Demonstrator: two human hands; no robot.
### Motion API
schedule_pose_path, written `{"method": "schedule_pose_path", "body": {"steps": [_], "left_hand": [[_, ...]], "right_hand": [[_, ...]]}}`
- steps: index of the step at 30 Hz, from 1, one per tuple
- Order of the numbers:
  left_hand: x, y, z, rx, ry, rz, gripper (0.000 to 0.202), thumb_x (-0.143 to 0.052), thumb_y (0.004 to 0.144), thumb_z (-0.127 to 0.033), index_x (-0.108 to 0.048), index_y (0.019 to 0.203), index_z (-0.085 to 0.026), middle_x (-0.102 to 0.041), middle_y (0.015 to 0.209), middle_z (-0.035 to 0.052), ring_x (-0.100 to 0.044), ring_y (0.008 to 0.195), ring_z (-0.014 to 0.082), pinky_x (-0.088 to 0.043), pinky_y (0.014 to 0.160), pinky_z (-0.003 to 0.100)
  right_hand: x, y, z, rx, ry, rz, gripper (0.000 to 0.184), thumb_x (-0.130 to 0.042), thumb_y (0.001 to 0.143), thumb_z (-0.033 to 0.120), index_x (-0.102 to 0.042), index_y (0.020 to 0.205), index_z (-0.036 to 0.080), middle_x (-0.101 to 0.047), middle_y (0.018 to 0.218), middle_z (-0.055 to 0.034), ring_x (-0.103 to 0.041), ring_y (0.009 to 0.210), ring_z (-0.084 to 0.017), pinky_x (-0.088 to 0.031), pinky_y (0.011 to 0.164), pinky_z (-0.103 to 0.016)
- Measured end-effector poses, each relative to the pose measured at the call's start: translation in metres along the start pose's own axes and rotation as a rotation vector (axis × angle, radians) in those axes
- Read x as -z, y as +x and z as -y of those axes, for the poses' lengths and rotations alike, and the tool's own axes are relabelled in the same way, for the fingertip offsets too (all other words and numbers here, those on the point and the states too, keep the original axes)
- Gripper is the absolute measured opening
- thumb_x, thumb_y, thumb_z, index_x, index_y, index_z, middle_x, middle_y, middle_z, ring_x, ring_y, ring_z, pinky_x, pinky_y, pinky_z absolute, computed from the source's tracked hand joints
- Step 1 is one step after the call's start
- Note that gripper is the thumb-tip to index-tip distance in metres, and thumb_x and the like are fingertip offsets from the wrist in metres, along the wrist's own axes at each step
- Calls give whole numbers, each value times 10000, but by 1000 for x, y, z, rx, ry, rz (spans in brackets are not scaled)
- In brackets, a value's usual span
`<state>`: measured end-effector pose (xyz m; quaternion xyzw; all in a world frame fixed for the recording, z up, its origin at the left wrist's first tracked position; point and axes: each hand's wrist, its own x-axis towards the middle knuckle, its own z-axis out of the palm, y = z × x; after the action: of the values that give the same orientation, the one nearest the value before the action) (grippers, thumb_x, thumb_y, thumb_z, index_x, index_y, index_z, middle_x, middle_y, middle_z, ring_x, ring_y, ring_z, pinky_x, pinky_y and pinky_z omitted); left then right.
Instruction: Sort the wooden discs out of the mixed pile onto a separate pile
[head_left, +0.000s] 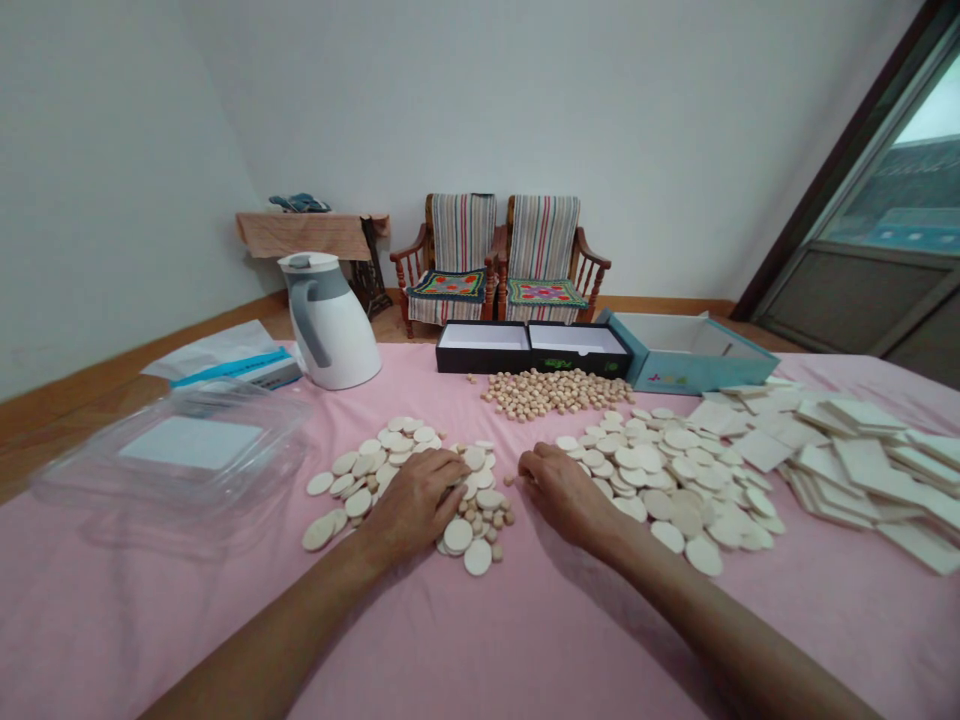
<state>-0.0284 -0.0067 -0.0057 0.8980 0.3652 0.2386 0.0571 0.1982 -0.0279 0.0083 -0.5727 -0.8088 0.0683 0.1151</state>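
Note:
My left hand (420, 497) rests on a mixed pile of pale round wooden discs (478, 557) and small round wooden beads (489, 518). Its thumb stands apart from the bent fingers, and discs lie beneath and around it. Across a narrow gap, my right hand (562, 490) lies on the cloth at the left edge of a larger heap of wooden discs (679, 480). The right fingers are curled in, so whatever they may hold is hidden. One loose bead (509, 480) sits just left of the right fingertips.
Behind the hands lies a heap of wooden beads (559, 392), before two black boxes (482, 350) and a light-blue box (701, 365). Square wooden tiles (862, 460) are heaped at right. A white jug (337, 325) and clear plastic container (180, 455) stand left on the pink cloth (465, 650).

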Motion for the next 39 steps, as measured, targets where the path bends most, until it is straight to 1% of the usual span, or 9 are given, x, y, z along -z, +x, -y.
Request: {"method": "schedule_pose_path", "body": {"steps": [7, 12, 18, 22, 26, 28, 31, 33, 39], "left_hand": [[1, 0, 0, -5, -7, -9, 220, -487, 887, -192, -636, 1048, -181, -642, 1056, 81, -570, 1001, 205, -450, 896, 369], [1, 1, 0, -10, -3, -14, 223, -492, 881, -191, -637, 1050, -178, -641, 1052, 80, -570, 1004, 203, -451, 895, 363], [0, 1, 2, -9, 12, 9, 223, -486, 886, -191, -627, 1059, -176, -636, 1059, 81, -561, 1006, 206, -442, 900, 371], [1, 0, 1, -7, 0, 11, 217, -489, 886, -190, -622, 1057, -176, -636, 1063, 80, -559, 1010, 206, -438, 908, 371], [2, -1, -1, 9, -14, 15, 215, -490, 885, -179, -623, 1053, -182, -638, 1056, 75, -563, 1002, 203, -439, 902, 364], [3, -1, -2, 9, -16, 11, 214, -493, 883, -178, -624, 1052, -184, -640, 1050, 73, -566, 998, 201, -440, 901, 360], [3, 0, -2, -1, -17, -5, 214, -492, 884, -185, -628, 1050, -184, -643, 1041, 76, -568, 996, 204, -440, 901, 362], [3, 0, -2, -8, -20, -4, 218, -489, 886, -186, -630, 1052, -183, -642, 1036, 80, -569, 993, 207, -444, 893, 363], [2, 1, -2, -2, -22, 9, 219, -509, 870, -167, -633, 1049, -189, -641, 1043, 73, -567, 996, 204, -443, 900, 361]], "right_hand": [[44, -18, -80, -287, -106, -268, 140, -453, 805, 108, -589, 820, 138, -588, 820, -86, -527, 743, -164, -352, 670, -253], [47, -24, -115, -395, -137, -279, 128, -472, 796, 150, -599, 809, 139, -610, 799, -84, -539, 701, -163, -357, 637, -255], [40, 14, -103, -266, 64, -187, 116, -508, 750, 132, -620, 754, 158, -634, 709, -16, -541, 645, -118, -343, 590, -212], [38, 54, -101, -290, 54, -174, 104, -553, 723, 123, -653, 728, 153, -646, 690, -18, -548, 641, -120, -342, 586, -214], [40, 73, -93, -359, 57, -376, 224, -531, 774, 152, -658, 956, 122, -675, 884, -83, -585, 779, -154, -384, 675, -241], [39, 70, -80, -292, 126, -407, 218, -531, 782, 152, -661, 957, 134, -677, 893, -75, -591, 787, -153, -399, 698, -243], [26, 52, -52, -48, 268, -203, 164, -529, 761, 95, -673, 805, 160, -676, 812, -36, -587, 727, -129, -405, 672, -222], [12, 36, -31, 85, 308, -95, 209, -526, 739, 52, -674, 836, 164, -669, 837, -34, -581, 746, -123, -405, 681, -214], [-15, 11, 8, 151, 231, -19, 207, -448, 845, 105, -650, 858, 146, -612, 875, -73, -549, 846, -143, -387, 732, -233]]}}
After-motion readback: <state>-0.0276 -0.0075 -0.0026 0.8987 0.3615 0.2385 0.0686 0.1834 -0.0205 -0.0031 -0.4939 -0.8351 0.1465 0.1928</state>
